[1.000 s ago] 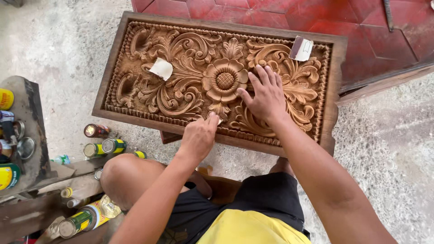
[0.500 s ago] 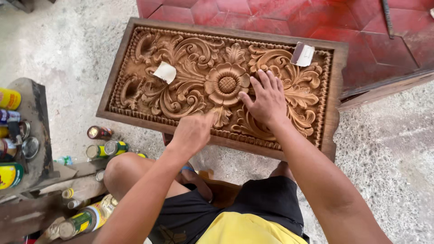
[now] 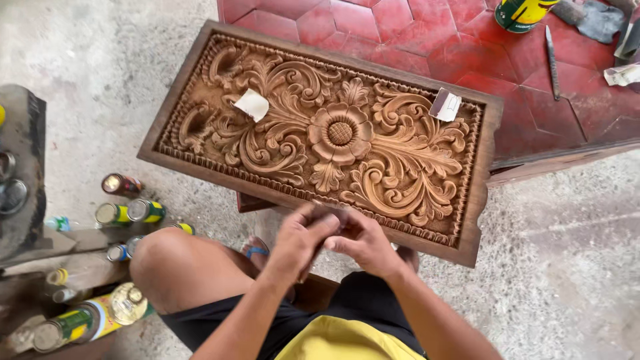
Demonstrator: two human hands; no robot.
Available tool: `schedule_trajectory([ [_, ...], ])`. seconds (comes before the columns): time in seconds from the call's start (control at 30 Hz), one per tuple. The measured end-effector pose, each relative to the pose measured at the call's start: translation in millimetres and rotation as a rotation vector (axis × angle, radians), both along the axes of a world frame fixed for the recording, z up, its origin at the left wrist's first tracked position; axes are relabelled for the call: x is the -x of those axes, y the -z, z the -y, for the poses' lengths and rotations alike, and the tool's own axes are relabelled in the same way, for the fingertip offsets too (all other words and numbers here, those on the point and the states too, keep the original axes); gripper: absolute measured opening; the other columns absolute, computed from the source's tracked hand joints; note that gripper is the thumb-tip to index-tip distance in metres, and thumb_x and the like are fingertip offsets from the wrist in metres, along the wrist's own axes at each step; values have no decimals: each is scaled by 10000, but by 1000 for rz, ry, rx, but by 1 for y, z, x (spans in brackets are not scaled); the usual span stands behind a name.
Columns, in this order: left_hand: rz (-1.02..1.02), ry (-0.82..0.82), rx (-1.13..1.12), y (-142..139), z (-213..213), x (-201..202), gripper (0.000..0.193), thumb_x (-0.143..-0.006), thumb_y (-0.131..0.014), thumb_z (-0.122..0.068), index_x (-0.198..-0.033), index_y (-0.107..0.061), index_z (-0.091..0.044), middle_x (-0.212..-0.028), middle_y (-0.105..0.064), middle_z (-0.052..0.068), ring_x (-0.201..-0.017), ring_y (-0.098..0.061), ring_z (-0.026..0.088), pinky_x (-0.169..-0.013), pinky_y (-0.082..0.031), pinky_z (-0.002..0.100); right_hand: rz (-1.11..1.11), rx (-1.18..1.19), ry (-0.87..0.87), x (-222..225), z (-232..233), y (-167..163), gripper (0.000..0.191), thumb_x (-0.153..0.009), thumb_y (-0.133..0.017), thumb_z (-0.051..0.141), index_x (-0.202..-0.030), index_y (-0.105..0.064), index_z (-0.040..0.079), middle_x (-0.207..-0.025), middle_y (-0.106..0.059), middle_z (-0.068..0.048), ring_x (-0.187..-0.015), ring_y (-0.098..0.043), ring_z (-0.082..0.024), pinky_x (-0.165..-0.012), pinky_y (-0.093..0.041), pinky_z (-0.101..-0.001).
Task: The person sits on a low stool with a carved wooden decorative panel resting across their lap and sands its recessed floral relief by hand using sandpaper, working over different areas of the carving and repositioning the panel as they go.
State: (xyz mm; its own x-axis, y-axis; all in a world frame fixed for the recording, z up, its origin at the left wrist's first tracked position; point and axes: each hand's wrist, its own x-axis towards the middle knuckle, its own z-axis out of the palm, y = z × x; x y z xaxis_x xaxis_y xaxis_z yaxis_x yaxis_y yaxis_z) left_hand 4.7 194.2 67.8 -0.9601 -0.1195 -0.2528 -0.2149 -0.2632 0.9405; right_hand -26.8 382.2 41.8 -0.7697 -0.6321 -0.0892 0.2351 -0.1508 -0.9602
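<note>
A rectangular carved wooden panel [image 3: 340, 133] with a central flower and scrolling leaves lies in front of me, tilted, with its far edge on red tiles. Both my hands are off it, just below its near edge and above my lap. The curled fingers of my left hand [image 3: 300, 241] meet the fingertips of my right hand [image 3: 368, 245]. The spot where they touch is blurred, so I cannot tell if something small is pinched there. Two small pieces of sandpaper rest on the carving: a pale one [image 3: 252, 105] at the left and a folded one [image 3: 445, 105] at the upper right.
Several small cans [image 3: 145, 210] and a lying bottle [image 3: 87, 319] crowd the concrete floor by my left knee. A dark block [image 3: 23, 167] stands at the left edge. On the red hexagon tiles [image 3: 400, 33] behind are a green-yellow can [image 3: 523, 12], a thin metal tool [image 3: 552, 60] and a grey cloth [image 3: 597, 20].
My right hand has lifted off the carving and my left hand has left the panel's near edge. Both came together in front of me. The view shifted, so the panel sits higher and looks more tilted.
</note>
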Motion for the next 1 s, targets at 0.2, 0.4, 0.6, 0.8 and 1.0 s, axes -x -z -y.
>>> schedule_trajectory([
  [0.2, -680, 309, 1034, 25, 8, -1, 413, -867, -767, -371, -1167, -667, -106, -1212, -661, 98, -1185, -634, 278, -1084, -445, 469, 325, -80, 361, -40, -48, 0, 493, -843, -671, 129, -1311, -613, -16, -1185, -734, -116, -996, -699, -194, -874, -580, -355],
  [0.4, -1300, 473, 1412, 56, 4, 56, 535, -930, -665, -422, -1383, -613, -142, -1432, -607, 119, -1409, -515, 316, -1279, -233, 490, 300, -56, 395, -77, -95, -17, 400, -949, -635, 137, -1277, -607, -91, -999, -706, -182, -912, -698, -269, -807, -578, -409],
  [0.6, -1118, 327, 1447, 54, -72, 66, 503, -945, -661, -375, -1372, -621, -113, -1417, -615, 131, -1420, -496, 326, -1291, -238, 479, 436, 127, 596, -53, -93, -17, 500, -993, -592, 377, -1254, -655, -45, -909, -692, -145, -804, -687, -244, -707, -569, -386],
  [0.8, -1132, 279, 1166, 16, -22, 81, 419, -847, -751, -271, -1168, -717, -4, -1270, -669, 179, -1270, -557, 337, -1173, -312, 514, -372, -675, 587, 2, -72, -32, 339, -1022, -609, 265, -1221, -711, 10, -1173, -602, -102, -992, -593, -208, -837, -492, -310],
  [1.0, -694, -241, 1384, 15, 88, 87, 391, -1005, -699, -308, -1292, -677, -44, -1323, -650, 185, -1287, -552, 358, -1166, -359, 524, -746, -1290, 219, 59, -5, -19, 349, -1023, -568, 252, -1303, -654, 61, -1290, -506, -179, -1168, -513, -317, -971, -455, -427],
])
